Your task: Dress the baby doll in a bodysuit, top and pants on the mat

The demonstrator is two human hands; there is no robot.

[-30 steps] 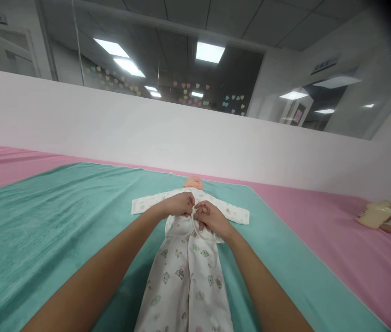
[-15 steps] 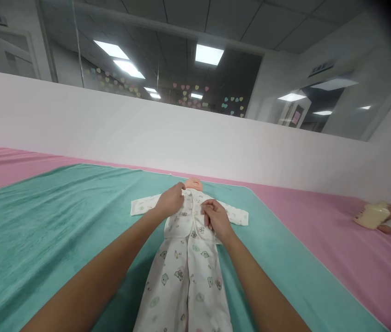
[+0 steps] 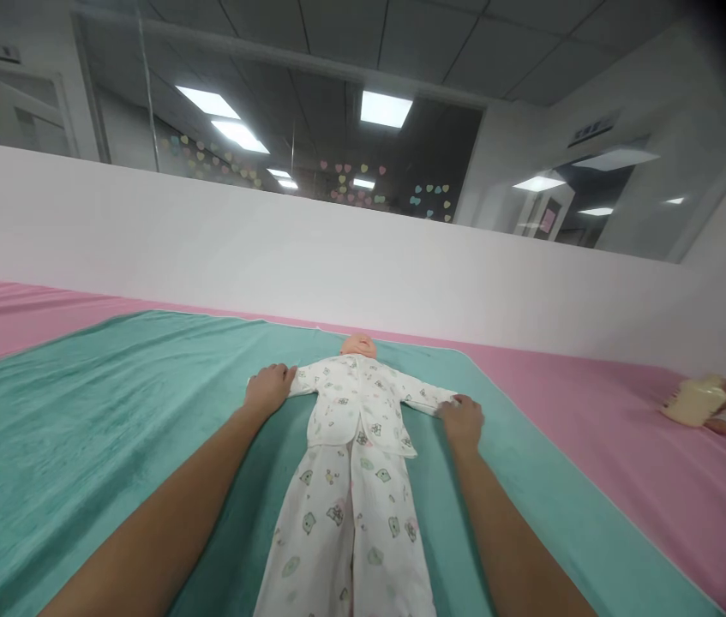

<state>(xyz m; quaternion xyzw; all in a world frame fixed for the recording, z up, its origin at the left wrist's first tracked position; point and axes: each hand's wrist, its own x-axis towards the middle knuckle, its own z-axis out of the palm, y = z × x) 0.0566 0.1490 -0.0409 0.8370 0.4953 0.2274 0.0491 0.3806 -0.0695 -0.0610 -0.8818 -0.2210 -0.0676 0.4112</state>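
On a teal towel point(image 3: 80, 428) over a pink mat point(image 3: 594, 463), a baby doll point(image 3: 357, 345) lies in printed white pajamas point(image 3: 356, 403) — left hand point(image 3: 268, 387) and right hand point(image 3: 462, 420) rest open at the sleeve ends, gripping nothing. Smoothing the sleeves seems the step; the next move calls for lifting off gently.

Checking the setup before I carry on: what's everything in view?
baby doll: 1, peach, lying face up on the towel
pyjama set: 1, white with pastel prints, on the doll
towel: 1, teal, under the doll
mat: 1, pink, under the towel
wall: 1, white, beyond the mat
heart stickers: many, pastel, on glass above the wall
object: 1, cream, on the mat, far right
left hand: 1, bare, at the sleeve end
right hand: 1, bare, on the other sleeve end
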